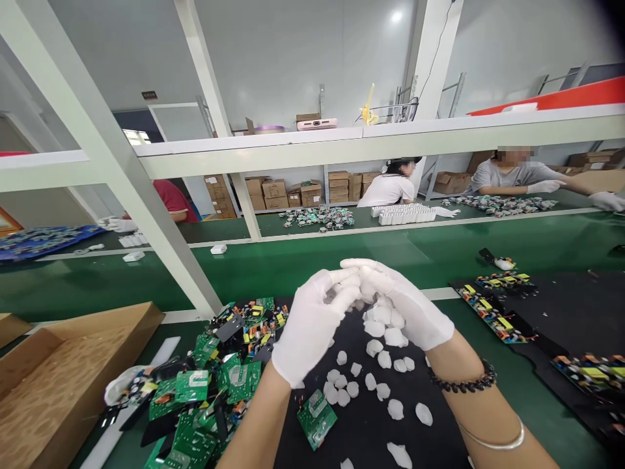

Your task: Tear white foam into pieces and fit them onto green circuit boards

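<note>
Both hands wear white gloves and meet at the far side of a black mat [420, 423]. Curled fingers on my left hand [312, 326] press against those of the right. My right hand [410, 299] is cupped from the other side, its fingertips over the left ones. Between and beneath them is a heap of soft-looking white lumps [383, 316], partly hidden by the gloves. More flat white pieces [342, 387] lie scattered nearer to me. A green circuit board [317, 419] rests on the mat below my left wrist.
Populated circuit boards [239, 378] are piled at left, beside an open cardboard box [73, 378]. More boards [493, 312] line another black mat at right. A slanted white post [146, 189] and a shelf beam [312, 148] stand ahead. Co-workers sit beyond the green belt [342, 251].
</note>
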### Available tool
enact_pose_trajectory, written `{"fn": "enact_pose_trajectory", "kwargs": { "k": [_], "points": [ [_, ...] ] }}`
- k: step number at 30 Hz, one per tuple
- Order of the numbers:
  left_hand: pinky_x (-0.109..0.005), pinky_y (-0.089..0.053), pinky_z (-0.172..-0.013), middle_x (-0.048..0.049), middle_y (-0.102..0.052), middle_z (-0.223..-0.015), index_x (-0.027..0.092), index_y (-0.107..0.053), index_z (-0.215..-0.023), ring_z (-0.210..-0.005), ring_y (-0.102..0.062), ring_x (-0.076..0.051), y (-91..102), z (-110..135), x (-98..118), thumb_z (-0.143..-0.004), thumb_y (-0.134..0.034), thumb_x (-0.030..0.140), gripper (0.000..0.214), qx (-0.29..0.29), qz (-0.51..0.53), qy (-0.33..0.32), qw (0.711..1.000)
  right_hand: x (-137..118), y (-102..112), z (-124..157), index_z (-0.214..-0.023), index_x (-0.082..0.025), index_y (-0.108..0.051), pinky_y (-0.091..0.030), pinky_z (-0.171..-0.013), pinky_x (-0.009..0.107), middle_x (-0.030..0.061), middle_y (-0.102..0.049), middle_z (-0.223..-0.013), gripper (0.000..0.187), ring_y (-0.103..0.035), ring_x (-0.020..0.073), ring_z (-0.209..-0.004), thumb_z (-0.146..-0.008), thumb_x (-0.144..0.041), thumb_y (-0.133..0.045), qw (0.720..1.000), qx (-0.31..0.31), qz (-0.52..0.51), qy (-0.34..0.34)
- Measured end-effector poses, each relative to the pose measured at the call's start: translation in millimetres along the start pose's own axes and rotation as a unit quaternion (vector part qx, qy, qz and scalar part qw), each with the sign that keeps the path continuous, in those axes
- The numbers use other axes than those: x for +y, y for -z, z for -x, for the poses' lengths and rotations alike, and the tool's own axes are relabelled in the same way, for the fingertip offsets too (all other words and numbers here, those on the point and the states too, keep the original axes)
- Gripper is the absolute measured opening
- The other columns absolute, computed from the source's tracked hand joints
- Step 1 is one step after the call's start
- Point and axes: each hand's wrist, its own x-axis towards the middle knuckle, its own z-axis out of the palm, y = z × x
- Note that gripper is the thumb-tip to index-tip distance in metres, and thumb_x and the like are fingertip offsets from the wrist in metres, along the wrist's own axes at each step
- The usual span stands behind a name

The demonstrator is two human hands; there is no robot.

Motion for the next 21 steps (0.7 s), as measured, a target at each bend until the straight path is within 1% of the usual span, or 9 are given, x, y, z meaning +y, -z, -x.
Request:
{"fn": "enact_pose_trajectory", "kwargs": {
  "k": [2, 5, 7, 9, 12, 16, 18, 20, 21],
  "points": [
    [-0.028, -0.047, -0.07, -0.0025, -0.061, -0.082, 0.022, -0.066, -0.099, -0.076, -0.058, -0.016, 3.8, -4, -4, -0.084, -0.051, 0.035, 0.025, -0.036, 0.129, 0.04, 0.99, 1, 4, 0, -0.111, -0.023, -0.059, -0.043, -0.041, 0.018, 0.0025, -0.064, -0.075, 0.036, -0.057, 0.01, -0.051, -0.083, -0.045, -0.052, 0.999, -0.012, -0.036, -0.014],
    [-0.028, -0.048, -0.073, -0.0018, -0.06, -0.079, 0.02, -0.065, -0.097, -0.077, -0.059, -0.015, 6.0, -9, -14, -0.081, -0.057, 0.034, 0.022, -0.054, 0.315, 0.113, 0.941, 2, 6, -2, -0.112, -0.024, -0.059, -0.042, -0.038, 0.018, 0.0035, -0.064, -0.076, 0.037, -0.056, 0.0102, -0.051, -0.084, -0.047, -0.048, 0.994, -0.022, -0.094, -0.05],
    [-0.027, -0.046, -0.078, -0.0022, -0.06, -0.085, 0.02, -0.064, -0.099, -0.083, -0.058, -0.014, 4.5, -10, -21, -0.08, -0.059, 0.032, 0.023, -0.038, 0.389, 0.137, 0.91, 3, 6, -4, -0.111, -0.025, -0.059, -0.04, -0.038, 0.016, 0.0025, -0.063, -0.074, 0.036, -0.054, 0.0088, -0.05, -0.084, -0.046, -0.05, 0.992, -0.013, -0.115, -0.053],
    [-0.026, -0.045, -0.077, -0.0031, -0.059, -0.085, 0.019, -0.063, -0.099, -0.083, -0.056, -0.013, 3.0, -11, -24, -0.081, -0.058, 0.031, 0.023, -0.034, 0.414, 0.129, 0.901, 4, 6, -6, -0.111, -0.025, -0.059, -0.035, -0.033, 0.015, 0.0011, -0.061, -0.07, 0.036, -0.05, 0.0075, -0.045, -0.082, -0.046, -0.053, 0.99, -0.011, -0.128, -0.062],
    [-0.025, -0.042, -0.068, -0.0027, -0.055, -0.073, 0.016, -0.064, -0.083, -0.07, -0.052, -0.012, 5.8, -10, -23, -0.082, -0.053, 0.026, 0.015, -0.057, 0.406, 0.084, 0.908, 6, 10, -10, -0.115, -0.025, -0.055, -0.022, -0.026, 0.014, -0.0002, -0.058, -0.068, 0.041, -0.038, 0.0045, -0.035, -0.079, -0.046, -0.055, 0.979, -0.041, -0.167, -0.106],
    [-0.027, -0.04, -0.063, -0.0031, -0.054, -0.069, 0.016, -0.058, -0.061, -0.058, -0.046, -0.012, 20.0, -12, -23, -0.073, -0.05, 0.021, 0.015, -0.035, 0.365, 0.064, 0.928, 6, 13, -12, -0.111, -0.02, -0.054, -0.021, -0.024, 0.015, 0.0018, -0.057, -0.07, 0.04, -0.036, 0.0051, -0.035, -0.076, -0.039, -0.056, 0.968, -0.068, -0.207, -0.124],
    [-0.027, -0.041, -0.065, -0.0034, -0.056, -0.075, 0.018, -0.063, -0.069, -0.066, -0.05, -0.014, 25.8, -12, -24, -0.068, -0.05, 0.019, 0.013, 0.008, 0.297, 0.096, 0.95, 6, 13, -11, -0.109, -0.02, -0.054, -0.022, -0.023, 0.015, 0.004, -0.059, -0.076, 0.039, -0.04, 0.0066, -0.038, -0.074, -0.036, -0.058, 0.971, -0.051, -0.21, -0.104],
    [-0.027, -0.041, -0.077, -0.0035, -0.059, -0.098, 0.024, -0.065, -0.097, -0.092, -0.052, -0.018, 27.0, -10, -22, -0.067, -0.051, 0.014, 0.034, 0.031, 0.169, 0.108, 0.979, 5, 12, -9, -0.108, -0.021, -0.053, -0.023, -0.023, 0.015, 0.0053, -0.06, -0.081, 0.038, -0.044, 0.0071, -0.04, -0.073, -0.034, -0.058, 0.973, -0.024, -0.211, -0.088],
    [-0.027, -0.039, -0.086, -0.0025, -0.056, -0.112, 0.028, -0.06, -0.111, -0.105, -0.048, -0.02, 25.6, -8, -20, -0.067, -0.053, 0.012, 0.047, 0.029, 0.096, 0.084, 0.991, 5, 10, -8, -0.108, -0.021, -0.052, -0.024, -0.023, 0.014, 0.0054, -0.061, -0.082, 0.038, -0.045, 0.0071, -0.04, -0.073, -0.033, -0.058, 0.974, -0.014, -0.211, -0.085]
  ]
}}
